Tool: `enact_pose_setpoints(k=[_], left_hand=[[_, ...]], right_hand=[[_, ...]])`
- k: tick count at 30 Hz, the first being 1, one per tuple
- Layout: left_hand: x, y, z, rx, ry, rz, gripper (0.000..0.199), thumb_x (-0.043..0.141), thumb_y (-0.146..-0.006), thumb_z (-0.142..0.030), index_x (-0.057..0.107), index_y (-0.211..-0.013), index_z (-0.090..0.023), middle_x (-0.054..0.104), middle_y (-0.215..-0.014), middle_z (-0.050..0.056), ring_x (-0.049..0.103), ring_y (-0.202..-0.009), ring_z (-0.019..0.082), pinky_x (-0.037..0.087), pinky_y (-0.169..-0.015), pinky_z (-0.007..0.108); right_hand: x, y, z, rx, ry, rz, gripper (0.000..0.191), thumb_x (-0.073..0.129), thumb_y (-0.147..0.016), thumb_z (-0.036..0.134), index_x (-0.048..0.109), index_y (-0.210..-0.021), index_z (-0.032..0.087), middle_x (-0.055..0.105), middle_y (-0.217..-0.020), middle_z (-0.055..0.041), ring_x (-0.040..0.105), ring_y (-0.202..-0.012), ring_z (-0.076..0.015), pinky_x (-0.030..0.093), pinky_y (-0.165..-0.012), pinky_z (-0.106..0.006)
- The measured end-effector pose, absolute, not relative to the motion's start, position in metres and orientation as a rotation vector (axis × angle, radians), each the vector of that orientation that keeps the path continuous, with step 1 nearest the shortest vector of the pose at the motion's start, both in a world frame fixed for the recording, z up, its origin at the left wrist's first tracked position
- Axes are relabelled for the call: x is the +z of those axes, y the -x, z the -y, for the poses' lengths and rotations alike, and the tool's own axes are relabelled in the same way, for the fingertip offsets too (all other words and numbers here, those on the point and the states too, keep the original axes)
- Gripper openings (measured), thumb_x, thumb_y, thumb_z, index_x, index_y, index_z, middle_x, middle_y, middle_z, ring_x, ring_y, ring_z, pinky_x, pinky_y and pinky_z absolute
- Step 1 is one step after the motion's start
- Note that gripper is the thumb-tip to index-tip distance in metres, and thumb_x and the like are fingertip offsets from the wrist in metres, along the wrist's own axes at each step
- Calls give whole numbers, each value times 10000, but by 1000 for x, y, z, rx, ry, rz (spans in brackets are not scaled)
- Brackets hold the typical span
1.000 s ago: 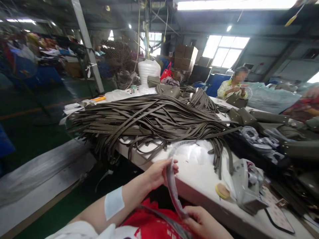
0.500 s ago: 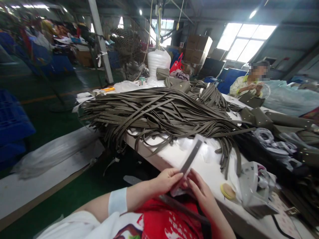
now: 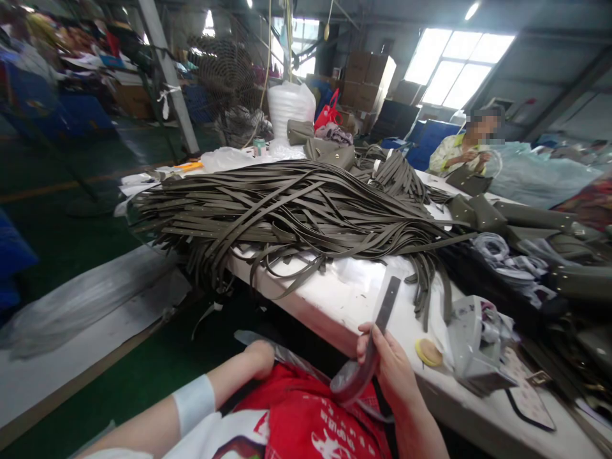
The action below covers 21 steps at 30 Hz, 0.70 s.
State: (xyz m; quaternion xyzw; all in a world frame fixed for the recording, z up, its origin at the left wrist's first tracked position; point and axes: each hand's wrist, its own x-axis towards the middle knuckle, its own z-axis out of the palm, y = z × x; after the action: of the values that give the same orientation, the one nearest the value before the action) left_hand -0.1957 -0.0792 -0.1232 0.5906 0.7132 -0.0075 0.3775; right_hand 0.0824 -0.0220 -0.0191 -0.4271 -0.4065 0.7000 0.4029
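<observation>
My right hand (image 3: 389, 363) is closed round a dark olive strap (image 3: 387, 306), pinching it between thumb and fingers. The strap's end stands up above the hand, with clear plastic around it; its lower part curves down over my red apron (image 3: 325, 421). My left hand (image 3: 262, 358) is low at the left of my lap, bent downward with its fingers hidden. A strip of clear plastic (image 3: 291, 357) lies beside it, but whether that hand grips it cannot be seen. A large heap of similar straps (image 3: 287, 210) lies on the white table (image 3: 296, 299) in front of me.
At the right of the table are a yellow round tape roll (image 3: 429, 352), a grey-white container (image 3: 478, 344) and olive bags (image 3: 540, 217). Across the table sits a person (image 3: 466, 150) handling an olive piece. A fan (image 3: 227, 83) and a pole (image 3: 169, 76) stand behind.
My hands were together at the strap; my left hand has left it and moved down to the left. My right hand keeps hold, a little further right. The view has shifted slightly.
</observation>
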Motion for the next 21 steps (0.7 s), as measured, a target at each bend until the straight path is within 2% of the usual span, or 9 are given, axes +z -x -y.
enact_pose_setpoints(k=[2,4,7,9,11,13,15,18,21], left_hand=[[-131,197,74,-82,-1518,-1793,254,703,-758,-241,709,-970,-101,710,-1070,177,641,-1087,340,454,-977,518],[-133,194,64,-45,-1550,-1753,404,653,-765,-212,668,-1146,-81,606,-1294,229,530,-1256,371,392,-1058,496],[-123,181,49,79,-1623,-1650,507,632,-757,-200,619,-1250,-83,434,-1485,207,351,-1405,342,274,-1153,432],[-108,167,39,156,-1663,-1537,394,638,-767,-248,691,-1135,-117,556,-1389,168,464,-1324,318,326,-1122,385],[-89,155,28,237,-1690,-1433,319,527,-874,-370,734,-995,-160,707,-1155,113,629,-1110,255,436,-1008,332],[-66,146,14,429,-1582,-1354,543,319,-957,-504,729,-936,-148,743,-977,108,683,-924,220,496,-885,319],[-42,141,0,681,-1305,-1224,715,233,-934,-641,708,-930,-106,733,-925,140,686,-851,230,509,-822,343],[-10,134,-11,946,-958,-874,733,411,-836,-744,690,-1002,-87,715,-992,157,671,-919,252,485,-866,368],[10,118,-5,1079,-874,-684,557,659,-787,-604,689,-1049,-112,708,-1051,124,638,-1008,238,442,-940,338]], right_hand=[[-17,-79,22,1781,1067,1017,437,642,-849,571,601,-1006,166,631,-638,13,552,-509,-94,429,-466,-173],[-15,-76,21,1783,1053,1024,439,636,-853,574,595,-1010,166,631,-644,13,548,-511,-91,422,-468,-172],[-12,-75,20,1746,1056,1106,444,594,-882,577,582,-1042,162,596,-606,37,472,-449,-59,359,-435,-154],[-10,-78,20,1706,1088,1200,467,552,-895,601,579,-1029,155,536,-533,67,369,-379,-39,275,-386,-150],[-8,-80,21,1686,1128,1296,498,522,-889,639,582,-964,150,468,-463,89,296,-342,-35,214,-360,-157],[-9,-82,23,1685,1166,1369,523,516,-869,672,579,-891,153,424,-423,96,275,-333,-40,185,-350,-163],[-12,-82,24,1678,1195,1411,546,523,-841,702,578,-851,159,397,-412,99,261,-331,-41,171,-344,-167],[-19,-76,26,1666,1211,1405,595,505,-806,755,578,-823,166,363,-409,103,229,-331,-42,162,-339,-176],[-26,-68,26,1674,1152,1411,577,514,-815,740,576,-839,168,350,-427,104,249,-362,-49,185,-364,-181]])
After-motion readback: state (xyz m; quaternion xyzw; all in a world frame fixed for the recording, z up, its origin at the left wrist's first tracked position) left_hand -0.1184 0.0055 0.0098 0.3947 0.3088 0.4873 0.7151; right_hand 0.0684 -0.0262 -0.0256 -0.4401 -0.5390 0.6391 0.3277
